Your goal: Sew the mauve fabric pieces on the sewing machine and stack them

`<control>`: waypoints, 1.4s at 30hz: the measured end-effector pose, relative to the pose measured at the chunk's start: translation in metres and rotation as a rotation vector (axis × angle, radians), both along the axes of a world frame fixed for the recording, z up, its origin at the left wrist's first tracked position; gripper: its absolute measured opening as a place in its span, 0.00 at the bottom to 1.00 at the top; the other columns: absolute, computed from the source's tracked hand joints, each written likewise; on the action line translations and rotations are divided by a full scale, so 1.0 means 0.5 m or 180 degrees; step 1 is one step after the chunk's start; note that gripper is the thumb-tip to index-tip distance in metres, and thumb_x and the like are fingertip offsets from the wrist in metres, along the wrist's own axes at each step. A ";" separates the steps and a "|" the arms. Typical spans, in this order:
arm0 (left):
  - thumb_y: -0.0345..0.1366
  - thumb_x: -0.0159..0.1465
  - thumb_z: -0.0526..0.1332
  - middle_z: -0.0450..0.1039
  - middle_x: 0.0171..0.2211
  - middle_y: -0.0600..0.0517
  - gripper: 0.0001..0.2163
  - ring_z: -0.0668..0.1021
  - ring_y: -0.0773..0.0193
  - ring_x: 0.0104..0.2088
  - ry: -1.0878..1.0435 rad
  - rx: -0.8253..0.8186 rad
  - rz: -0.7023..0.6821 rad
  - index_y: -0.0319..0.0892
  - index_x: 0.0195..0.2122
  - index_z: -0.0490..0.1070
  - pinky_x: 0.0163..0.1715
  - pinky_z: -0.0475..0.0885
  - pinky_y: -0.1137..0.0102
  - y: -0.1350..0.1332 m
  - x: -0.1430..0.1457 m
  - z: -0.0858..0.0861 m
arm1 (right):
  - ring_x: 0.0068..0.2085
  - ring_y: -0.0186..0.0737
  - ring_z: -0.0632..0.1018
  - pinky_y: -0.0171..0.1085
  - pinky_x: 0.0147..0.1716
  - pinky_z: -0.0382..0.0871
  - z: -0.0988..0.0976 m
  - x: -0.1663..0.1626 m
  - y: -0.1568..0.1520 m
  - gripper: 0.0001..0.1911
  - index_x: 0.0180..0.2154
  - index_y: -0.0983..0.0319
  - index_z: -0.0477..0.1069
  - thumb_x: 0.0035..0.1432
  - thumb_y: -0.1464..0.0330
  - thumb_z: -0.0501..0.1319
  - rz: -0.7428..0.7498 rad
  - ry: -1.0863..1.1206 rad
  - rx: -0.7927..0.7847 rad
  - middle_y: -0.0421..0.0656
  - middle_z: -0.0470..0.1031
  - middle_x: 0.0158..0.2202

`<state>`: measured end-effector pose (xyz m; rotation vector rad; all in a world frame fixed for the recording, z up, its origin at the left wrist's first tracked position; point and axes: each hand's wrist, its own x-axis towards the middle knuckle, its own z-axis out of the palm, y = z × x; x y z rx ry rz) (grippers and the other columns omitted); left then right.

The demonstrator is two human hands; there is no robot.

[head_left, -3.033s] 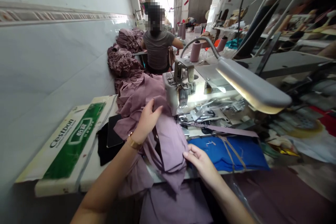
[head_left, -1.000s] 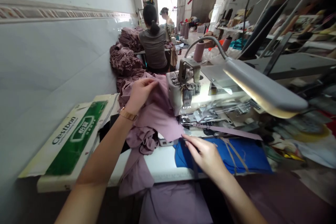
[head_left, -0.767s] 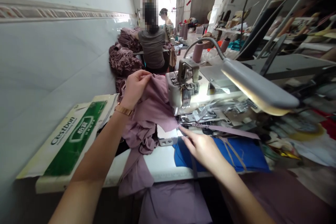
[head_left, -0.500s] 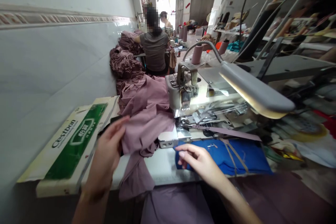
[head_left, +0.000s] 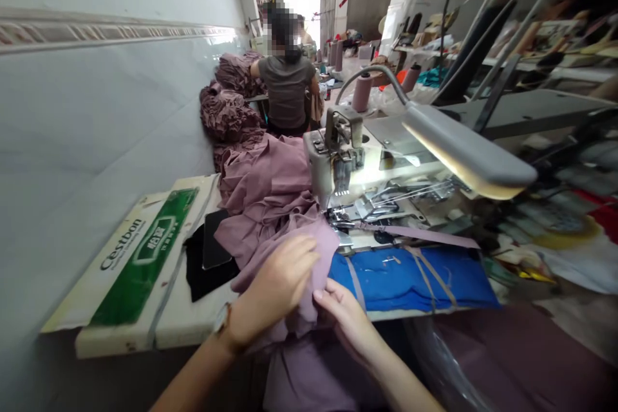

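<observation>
A bunched piece of mauve fabric (head_left: 273, 174) lies to the left of the sewing machine (head_left: 318, 164), its near end spread over the table edge. Across that near end reaches my left hand (head_left: 282, 277), its slightly blurred fingers curled onto the cloth. My right hand (head_left: 345, 315) pinches the fabric's right border between thumb and fingers, in front of the machine. Beneath the needles, a narrow mauve strip (head_left: 429, 236) runs off to the right. A blue cloth-wrapped pad (head_left: 391, 280) lies just beyond my right hand.
On the left are a green-and-white Cestbon carton (head_left: 145, 257) and a dark phone (head_left: 216, 238) on black cloth. A lamp (head_left: 473, 148) overhangs the machine's right side. Ahead, a co-worker (head_left: 288, 87) sits beside ruffled fabric piles (head_left: 226, 112). Thread cones (head_left: 362, 91) stand behind the machine.
My left hand has moved right across the fabric, bringing its near end toward my right hand. My right hand has shifted slightly nearer and now grips the border. The phone is uncovered.
</observation>
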<state>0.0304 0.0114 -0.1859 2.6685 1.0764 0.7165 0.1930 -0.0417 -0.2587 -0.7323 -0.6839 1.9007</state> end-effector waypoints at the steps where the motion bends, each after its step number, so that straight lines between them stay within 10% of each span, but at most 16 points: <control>1: 0.27 0.66 0.49 0.69 0.58 0.45 0.19 0.69 0.57 0.59 0.0142 0.0007 -0.0321 0.42 0.57 0.67 0.62 0.63 0.60 0.016 0.023 -0.012 | 0.31 0.41 0.78 0.36 0.33 0.69 0.003 0.019 -0.007 0.14 0.44 0.61 0.76 0.57 0.63 0.67 0.0056 0.0042 -0.0072 0.41 0.80 0.31; 9: 0.25 0.65 0.51 0.70 0.57 0.43 0.21 0.70 0.54 0.54 0.0192 0.0233 -0.0445 0.38 0.59 0.65 0.56 0.68 0.55 0.077 0.063 -0.047 | 0.27 0.33 0.72 0.31 0.29 0.62 0.009 0.164 -0.038 0.09 0.32 0.62 0.74 0.56 0.64 0.68 0.0060 -0.0396 -0.0295 0.36 0.74 0.26; 25: 0.28 0.68 0.51 0.74 0.51 0.45 0.14 0.72 0.56 0.52 -0.0160 0.0067 -0.0309 0.41 0.51 0.72 0.56 0.68 0.57 0.167 0.043 -0.039 | 0.31 0.38 0.69 0.36 0.33 0.64 -0.011 0.136 -0.011 0.16 0.28 0.62 0.70 0.54 0.56 0.66 -0.0112 -0.1858 0.0449 0.37 0.67 0.26; 30: 0.29 0.68 0.50 0.73 0.50 0.42 0.14 0.71 0.53 0.53 -0.0304 0.0104 0.0438 0.38 0.49 0.72 0.55 0.66 0.57 0.065 0.042 -0.005 | 0.30 0.37 0.66 0.35 0.32 0.61 -0.006 0.142 -0.008 0.15 0.27 0.62 0.69 0.57 0.58 0.65 -0.0092 -0.2035 0.0648 0.36 0.64 0.26; 33: 0.39 0.70 0.49 0.73 0.30 0.47 0.16 0.75 0.59 0.33 -0.0633 -0.0947 0.1241 0.40 0.30 0.71 0.36 0.68 0.65 -0.061 0.051 -0.020 | 0.32 0.38 0.69 0.36 0.35 0.63 0.015 0.145 -0.018 0.11 0.31 0.62 0.72 0.59 0.60 0.64 -0.0002 -0.1625 0.0514 0.37 0.68 0.28; 38: 0.60 0.66 0.40 0.63 0.15 0.53 0.31 0.64 0.69 0.14 -0.2210 -0.4642 0.1228 0.40 0.23 0.67 0.15 0.55 0.73 -0.153 0.098 -0.104 | 0.34 0.43 0.75 0.40 0.38 0.67 0.071 0.120 -0.018 0.11 0.40 0.62 0.75 0.59 0.62 0.63 0.0248 -0.0288 0.0191 0.43 0.76 0.31; 42: 0.60 0.61 0.52 0.60 0.13 0.58 0.25 0.59 0.72 0.10 -0.3635 -0.4710 0.1753 0.41 0.27 0.67 0.11 0.49 0.76 -0.130 0.099 -0.117 | 0.32 0.42 0.75 0.39 0.34 0.67 0.076 0.113 0.012 0.12 0.40 0.61 0.75 0.57 0.61 0.65 0.0296 -0.0283 0.0322 0.42 0.76 0.29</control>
